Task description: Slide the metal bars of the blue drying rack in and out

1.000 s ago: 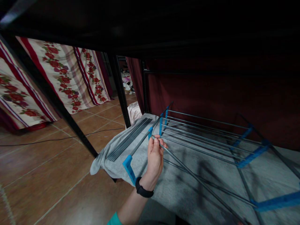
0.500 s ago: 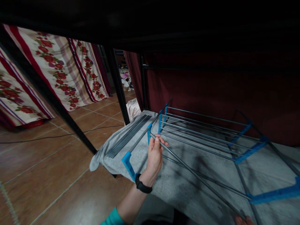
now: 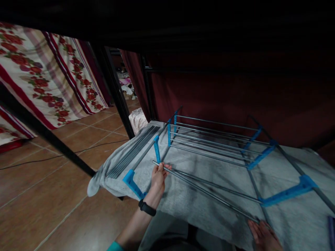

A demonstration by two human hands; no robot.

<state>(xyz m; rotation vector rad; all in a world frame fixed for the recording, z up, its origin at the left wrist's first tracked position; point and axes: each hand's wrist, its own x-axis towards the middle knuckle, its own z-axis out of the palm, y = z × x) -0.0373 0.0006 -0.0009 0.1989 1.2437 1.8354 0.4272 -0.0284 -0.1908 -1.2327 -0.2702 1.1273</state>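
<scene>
My left hand (image 3: pixel 158 177) pinches one end of a loose grey metal rod (image 3: pixel 206 190), close to a blue plastic bracket (image 3: pixel 157 150). The other end of the rod is in my right hand (image 3: pixel 263 233), near the bottom right; its fingers are closed and partly hidden. The rod slants down to the right across the front of a metal rack (image 3: pixel 209 142) lying on grey cloth. Several rods span its far part between blue brackets. One fitted rod (image 3: pixel 222 188) runs just behind the held one to a blue bracket (image 3: pixel 288 195) on the right.
A bundle of loose rods (image 3: pixel 133 153) lies on the grey cloth (image 3: pixel 193 205) to the left. Black bed posts (image 3: pixel 119 92) and a dark frame overhead enclose the space. A cable (image 3: pixel 78 152) crosses the tiled floor. Behind the rack hangs a maroon curtain (image 3: pixel 209 94).
The rod's left end has come down the bracket, away from its top, and the rod lies at a flatter slant. My right hand has come further into view. The whole view has shifted.
</scene>
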